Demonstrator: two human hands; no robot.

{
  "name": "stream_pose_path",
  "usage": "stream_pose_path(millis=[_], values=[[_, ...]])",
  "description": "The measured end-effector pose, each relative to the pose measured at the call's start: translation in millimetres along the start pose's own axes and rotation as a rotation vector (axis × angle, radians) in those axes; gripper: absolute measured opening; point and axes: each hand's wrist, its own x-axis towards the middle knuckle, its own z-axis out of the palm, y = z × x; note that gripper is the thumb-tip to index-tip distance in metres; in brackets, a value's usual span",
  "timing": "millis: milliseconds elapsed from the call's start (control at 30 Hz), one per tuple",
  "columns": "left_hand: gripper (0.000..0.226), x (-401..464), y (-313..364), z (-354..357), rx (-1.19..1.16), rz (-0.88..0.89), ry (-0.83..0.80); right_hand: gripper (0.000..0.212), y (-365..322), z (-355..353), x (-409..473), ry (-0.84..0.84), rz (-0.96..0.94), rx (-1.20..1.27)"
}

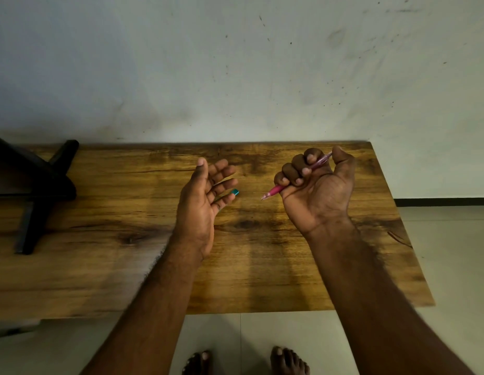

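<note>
Two hands hover above a wooden surface (pixel 105 266) that runs along a pale, speckled wall (pixel 235 63), with a dark stand (pixel 32 190) resting on the surface's left end. Of the hands, the right hand (pixel 316 185) is turned palm up with its fingers curled tight round a pink pen (pixel 276 189), whose tip points left toward the other hand. The left hand (pixel 200 201) is held open, palm facing right, fingers loosely spread and gripping nothing. Just beside its lowest fingertips sits a small teal cap (pixel 235 192); whether the fingers touch it cannot be told. Bare feet (pixel 288 361) show on the tiled floor (pixel 262 334) below.
</note>
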Motion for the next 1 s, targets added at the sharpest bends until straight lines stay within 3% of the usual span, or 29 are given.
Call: stream_pose_path(millis=[267, 667, 867, 1000], values=[[0.023, 2.9, -1.5, -6.8, 0.135, 0.115, 0.109, 0.049, -1.1, 0.3, 0.1, 0.0, -0.003, -0.002], [0.016, 3.6, -2.0, -11.0, 0.183, 0.095, 0.187, 0.052, -6.1, 3.9, -2.9, -0.004, -0.008, 0.015], [0.014, 0.8, 1.4, -10.9, 0.183, 0.082, 0.199, 0.034, -11.0, 8.4, -6.0, -0.007, -0.045, 0.012], [0.014, -0.2, 2.0, -10.5, 0.182, 0.069, 0.202, 0.041, -12.2, 7.9, -5.8, -0.006, -0.043, 0.034]])
